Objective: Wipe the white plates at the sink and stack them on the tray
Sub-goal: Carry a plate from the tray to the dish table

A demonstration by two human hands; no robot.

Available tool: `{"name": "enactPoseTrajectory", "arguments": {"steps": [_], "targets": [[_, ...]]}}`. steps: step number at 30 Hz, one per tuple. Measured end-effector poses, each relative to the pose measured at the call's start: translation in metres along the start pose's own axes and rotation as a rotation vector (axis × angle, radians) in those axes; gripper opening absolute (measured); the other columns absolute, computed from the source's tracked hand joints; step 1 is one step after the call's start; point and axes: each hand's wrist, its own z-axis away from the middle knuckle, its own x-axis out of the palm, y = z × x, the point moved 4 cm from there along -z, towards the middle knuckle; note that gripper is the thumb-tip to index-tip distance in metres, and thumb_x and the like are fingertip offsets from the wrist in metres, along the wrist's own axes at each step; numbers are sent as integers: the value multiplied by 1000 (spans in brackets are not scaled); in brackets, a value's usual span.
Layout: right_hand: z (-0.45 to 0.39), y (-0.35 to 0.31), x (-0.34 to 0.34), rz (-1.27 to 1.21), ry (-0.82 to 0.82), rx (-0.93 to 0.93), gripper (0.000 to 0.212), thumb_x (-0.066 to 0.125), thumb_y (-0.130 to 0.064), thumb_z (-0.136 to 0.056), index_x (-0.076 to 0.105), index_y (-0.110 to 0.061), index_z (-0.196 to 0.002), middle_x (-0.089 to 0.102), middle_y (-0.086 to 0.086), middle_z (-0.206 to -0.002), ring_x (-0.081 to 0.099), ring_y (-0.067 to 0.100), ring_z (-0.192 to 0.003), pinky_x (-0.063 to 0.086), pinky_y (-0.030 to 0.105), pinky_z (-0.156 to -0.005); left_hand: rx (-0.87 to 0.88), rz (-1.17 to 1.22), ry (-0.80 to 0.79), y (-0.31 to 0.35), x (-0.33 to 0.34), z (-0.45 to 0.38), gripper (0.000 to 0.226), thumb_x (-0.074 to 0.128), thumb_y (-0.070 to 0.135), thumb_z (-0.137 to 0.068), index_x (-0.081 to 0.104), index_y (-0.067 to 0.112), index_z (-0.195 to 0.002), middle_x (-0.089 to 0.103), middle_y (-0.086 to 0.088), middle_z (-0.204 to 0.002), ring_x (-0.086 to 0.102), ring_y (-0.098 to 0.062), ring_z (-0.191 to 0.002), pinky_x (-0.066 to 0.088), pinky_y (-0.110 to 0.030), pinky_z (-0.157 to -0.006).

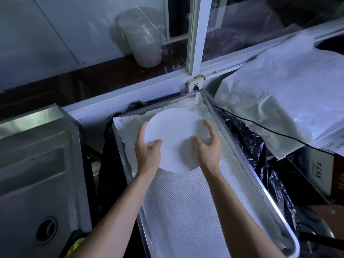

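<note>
From the head camera, a round white plate [174, 140] sits over the far half of a long metal tray [260, 181], which is lined with a white mesh cloth [186, 202]. The left hand [148, 149] grips the plate's left rim, thumb curled over the top and fingers along the edge. The right hand [208, 146] is at the right rim with curled fingers spread; whether it clamps the plate or only hovers at it is not clear. Whether the plate already rests on the cloth or is just above it also cannot be told.

The likely risk is a one-sided release: if one hand lets go first, the plate could tip and knock the tray's far wall. The loose cloth could also bunch under it, leaving a tilted base for later plates. The tray rests over black plastic sheeting [260, 146], so it may rock under a hard push.

The plate looks plain, flat and matte white, with no visible marks; only one plate shows. A steel sink [33, 174] lies to the left.
</note>
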Motion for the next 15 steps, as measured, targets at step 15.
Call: {"name": "enactPoseTrajectory", "arguments": {"steps": [15], "targets": [[-2, 4, -6, -17, -33, 3, 61, 68, -20, -82, 53, -54, -131, 72, 3, -112, 70, 29, -91, 61, 50, -79, 49, -7, 18, 3, 5, 11, 71, 63, 13, -76, 52, 44, -139, 60, 39, -120, 57, 13, -111, 46, -3, -82]]}}
